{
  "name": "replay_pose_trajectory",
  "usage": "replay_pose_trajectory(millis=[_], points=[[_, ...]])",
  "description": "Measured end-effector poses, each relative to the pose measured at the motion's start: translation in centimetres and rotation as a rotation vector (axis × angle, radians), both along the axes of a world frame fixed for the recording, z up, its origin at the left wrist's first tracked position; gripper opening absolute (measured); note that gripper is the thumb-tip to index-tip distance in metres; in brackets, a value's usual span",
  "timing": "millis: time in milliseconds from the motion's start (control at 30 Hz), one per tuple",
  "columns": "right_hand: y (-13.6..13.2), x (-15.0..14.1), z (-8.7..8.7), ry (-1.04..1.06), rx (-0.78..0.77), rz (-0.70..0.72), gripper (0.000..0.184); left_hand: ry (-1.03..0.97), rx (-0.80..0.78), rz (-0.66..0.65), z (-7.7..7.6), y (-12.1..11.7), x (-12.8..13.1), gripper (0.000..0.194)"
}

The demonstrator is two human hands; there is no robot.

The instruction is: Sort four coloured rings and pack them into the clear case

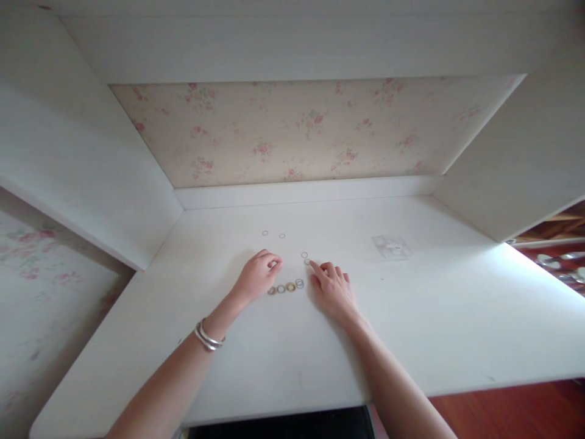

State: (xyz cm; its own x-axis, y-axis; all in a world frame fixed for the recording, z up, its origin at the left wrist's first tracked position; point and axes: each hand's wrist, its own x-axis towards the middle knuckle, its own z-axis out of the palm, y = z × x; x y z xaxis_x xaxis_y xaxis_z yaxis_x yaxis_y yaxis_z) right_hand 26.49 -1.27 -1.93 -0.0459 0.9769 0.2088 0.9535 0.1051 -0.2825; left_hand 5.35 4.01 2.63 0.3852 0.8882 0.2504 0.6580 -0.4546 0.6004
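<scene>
My left hand [260,272] hovers over the white desk with its thumb and index finger pinched together. Whatever may be between those fingertips is too small or hidden to make out. My right hand [335,291] rests on the desk, index finger stretched out and its tip at a thin ring [307,261]; the other fingers are partly bent. Just beyond that fingertip lies another thin ring [304,255]. Between the hands is a row of rings, among them a gold-coloured ring [290,287], a silvery ring [281,289] and overlapping pale rings [299,283].
Two thin rings, a left one [265,233] and a right one [282,236], lie farther back on the white desk [256,372]. A clear plastic bag [392,247] is to the right. White side panels and a flowered wall [292,131] enclose the desk.
</scene>
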Motion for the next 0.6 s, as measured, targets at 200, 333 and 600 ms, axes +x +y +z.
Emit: replay_pose_trajectory(millis=[200, 333, 600], points=[[0.5, -0.2, -0.2, -0.001, -0.004, -0.009, 0.03, -0.073, -0.066, 0.129, -2.1, -0.9, -3.8, 0.021], [0.6, 0.2, -0.5, 0.093, 0.008, 0.017, 0.022, -0.103, -0.111, 0.156, -3.0, -1.8, -5.1, 0.023], [0.2, -0.5, -0.8, 0.259, 0.078, 0.156, 0.021, -0.153, -0.192, 0.163, -3.6, -1.9, -5.5, 0.022]])
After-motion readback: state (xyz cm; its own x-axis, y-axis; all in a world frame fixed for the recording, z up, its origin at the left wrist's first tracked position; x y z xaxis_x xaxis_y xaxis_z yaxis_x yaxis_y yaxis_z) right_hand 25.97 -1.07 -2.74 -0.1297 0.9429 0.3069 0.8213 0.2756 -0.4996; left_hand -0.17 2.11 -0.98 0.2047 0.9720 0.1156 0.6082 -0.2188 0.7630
